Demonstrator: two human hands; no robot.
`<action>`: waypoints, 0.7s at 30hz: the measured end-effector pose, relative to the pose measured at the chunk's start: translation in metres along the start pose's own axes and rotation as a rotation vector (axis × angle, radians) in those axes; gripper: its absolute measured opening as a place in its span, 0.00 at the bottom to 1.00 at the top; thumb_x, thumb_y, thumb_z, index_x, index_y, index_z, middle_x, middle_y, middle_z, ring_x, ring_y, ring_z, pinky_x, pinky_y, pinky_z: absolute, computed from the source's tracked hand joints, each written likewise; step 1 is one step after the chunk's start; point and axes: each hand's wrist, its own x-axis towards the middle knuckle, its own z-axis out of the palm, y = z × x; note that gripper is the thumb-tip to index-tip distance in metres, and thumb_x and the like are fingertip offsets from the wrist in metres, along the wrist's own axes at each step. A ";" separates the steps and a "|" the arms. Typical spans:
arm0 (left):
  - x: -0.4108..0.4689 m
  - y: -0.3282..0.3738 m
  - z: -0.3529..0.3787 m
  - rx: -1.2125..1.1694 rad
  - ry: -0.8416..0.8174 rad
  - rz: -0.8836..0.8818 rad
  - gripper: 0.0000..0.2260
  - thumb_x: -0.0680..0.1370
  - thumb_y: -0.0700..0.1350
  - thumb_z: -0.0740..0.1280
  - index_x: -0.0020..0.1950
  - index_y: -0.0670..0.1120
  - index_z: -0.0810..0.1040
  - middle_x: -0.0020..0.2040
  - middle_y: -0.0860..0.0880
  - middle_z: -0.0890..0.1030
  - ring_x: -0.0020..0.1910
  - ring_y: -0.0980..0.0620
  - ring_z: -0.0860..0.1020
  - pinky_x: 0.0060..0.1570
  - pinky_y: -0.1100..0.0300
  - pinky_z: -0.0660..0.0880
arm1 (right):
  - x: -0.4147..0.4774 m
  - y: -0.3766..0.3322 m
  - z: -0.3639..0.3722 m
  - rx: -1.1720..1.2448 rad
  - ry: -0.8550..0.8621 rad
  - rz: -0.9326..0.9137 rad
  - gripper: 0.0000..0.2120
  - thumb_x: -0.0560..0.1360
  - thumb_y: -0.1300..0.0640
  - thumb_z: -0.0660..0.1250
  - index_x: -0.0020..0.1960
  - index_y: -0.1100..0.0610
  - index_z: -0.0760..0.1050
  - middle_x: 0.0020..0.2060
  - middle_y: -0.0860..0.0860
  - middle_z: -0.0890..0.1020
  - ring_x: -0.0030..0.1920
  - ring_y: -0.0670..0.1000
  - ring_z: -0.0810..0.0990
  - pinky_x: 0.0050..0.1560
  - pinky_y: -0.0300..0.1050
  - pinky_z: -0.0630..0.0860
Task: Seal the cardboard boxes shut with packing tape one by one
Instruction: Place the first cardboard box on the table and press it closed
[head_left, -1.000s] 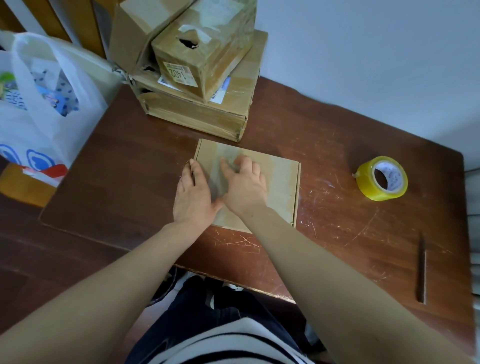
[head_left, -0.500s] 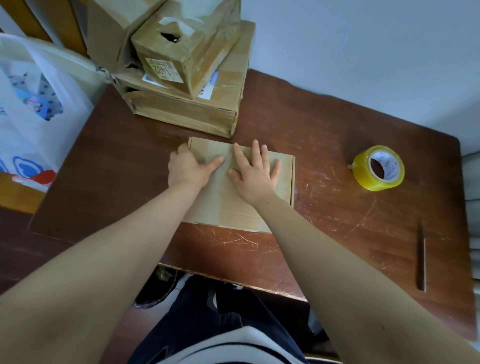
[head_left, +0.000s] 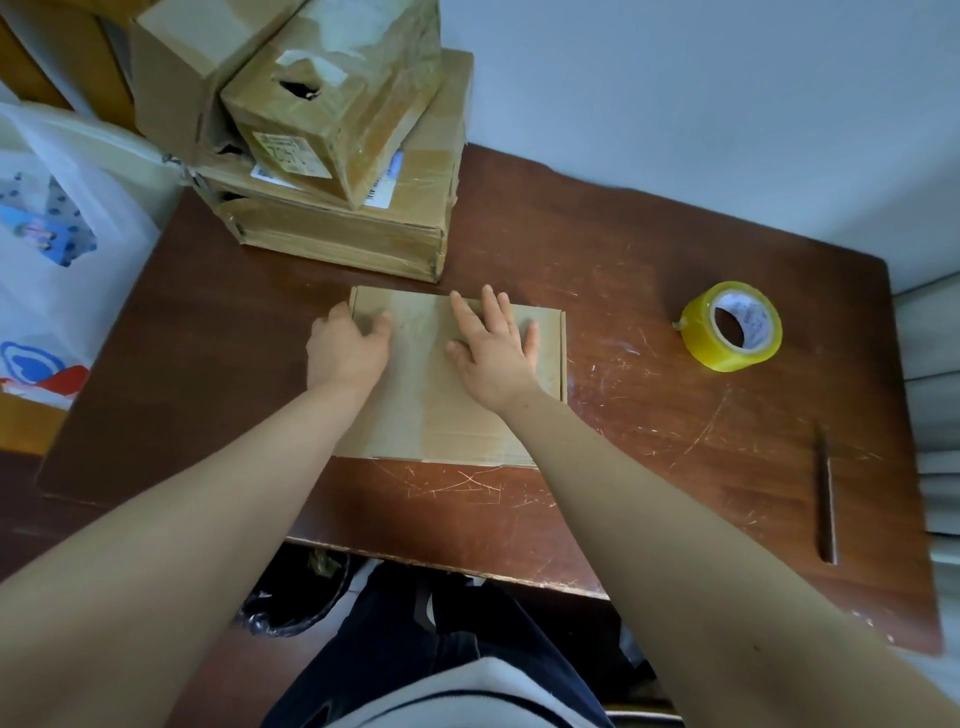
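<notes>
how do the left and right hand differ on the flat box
Left hand curls its fingers over the left edge of the flat box; right hand lies flat on top, fingers spread. Left hand sits at the far left corner; right hand sits nearer the middle. Both touch the flat box, and neither holds the tape.

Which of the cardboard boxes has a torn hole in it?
The small box tilted on the wide box, back left; that wide box and the flat box in front show no hole.
</notes>
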 end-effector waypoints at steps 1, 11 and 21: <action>-0.003 0.001 -0.001 0.040 0.040 0.010 0.28 0.78 0.54 0.64 0.73 0.41 0.64 0.71 0.38 0.66 0.69 0.38 0.65 0.67 0.46 0.64 | -0.004 0.004 -0.004 0.065 0.055 -0.010 0.25 0.82 0.55 0.53 0.78 0.48 0.52 0.78 0.54 0.47 0.77 0.52 0.42 0.74 0.56 0.38; -0.064 0.065 0.041 0.033 -0.003 0.530 0.26 0.74 0.36 0.65 0.72 0.44 0.67 0.71 0.43 0.62 0.64 0.38 0.69 0.68 0.48 0.65 | -0.038 0.135 -0.068 0.168 0.480 0.431 0.23 0.79 0.65 0.58 0.73 0.59 0.63 0.72 0.56 0.66 0.71 0.57 0.64 0.70 0.52 0.61; -0.075 0.103 0.081 -0.061 -0.124 0.547 0.20 0.76 0.33 0.64 0.66 0.47 0.74 0.61 0.51 0.73 0.61 0.53 0.72 0.64 0.58 0.70 | -0.014 0.230 -0.096 -0.244 0.306 0.603 0.22 0.76 0.61 0.65 0.69 0.59 0.66 0.64 0.59 0.74 0.69 0.59 0.66 0.73 0.51 0.54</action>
